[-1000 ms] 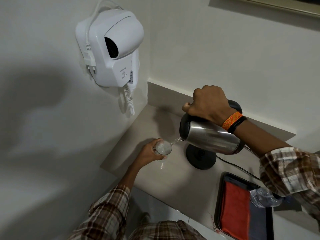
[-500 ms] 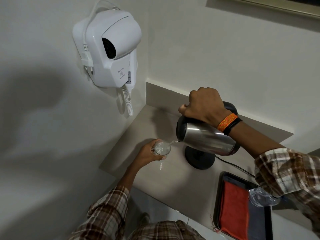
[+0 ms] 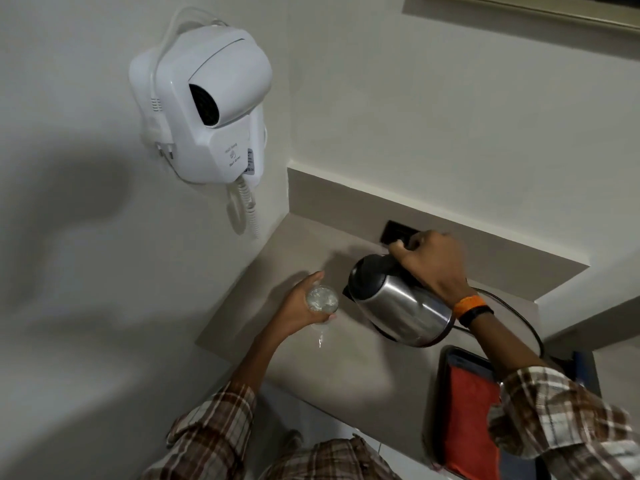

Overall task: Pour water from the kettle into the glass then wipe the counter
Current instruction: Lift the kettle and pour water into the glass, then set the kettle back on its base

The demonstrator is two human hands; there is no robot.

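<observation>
The counter [image 3: 346,368] runs along the wall under a hair dryer [image 3: 207,109]. At its near right, my sleeve partly covers a tray [image 3: 441,393] holding a red cloth [image 3: 467,420]. My right hand [image 3: 429,261] grips the kettle [image 3: 398,306] by its handle; my left hand [image 3: 298,306] wraps the glass [image 3: 322,299] just left of it.

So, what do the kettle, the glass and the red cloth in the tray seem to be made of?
Kettle: the body looks like polished steel, as it mirrors bright streaks; the lid and handle look like matte black plastic.
Glass: clear, probably glass, since the water shows through it; clear plastic is possible.
Red cloth: a soft, dull fabric with no shine, perhaps microfibre; the weave is too blurred to tell.
</observation>
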